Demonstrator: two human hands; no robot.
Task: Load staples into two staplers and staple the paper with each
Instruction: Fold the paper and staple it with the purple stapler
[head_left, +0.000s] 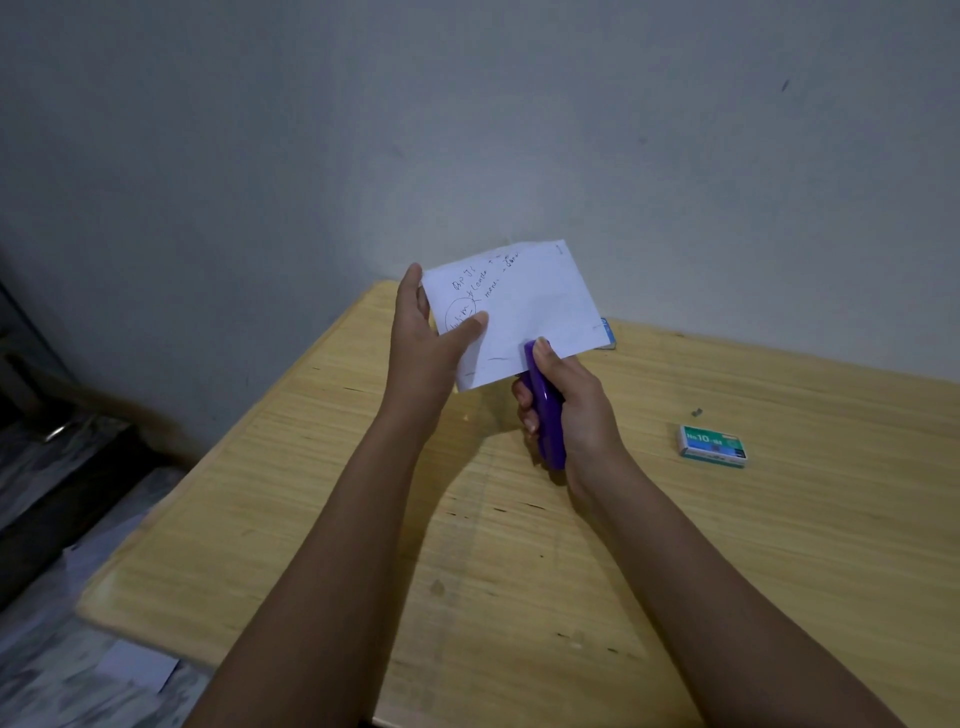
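Left hand (426, 332) pinches the handwritten paper (524, 306) by its left edge, thumb across the front, sheet held up above the wooden table (519, 571). Right hand (571, 400) is wrapped round the purple stapler (545, 410), thumb on top, its nose at the paper's lower edge. Green staple box (712, 446) lies on the table off to the right, a small grey bit (696, 412) just beyond it.
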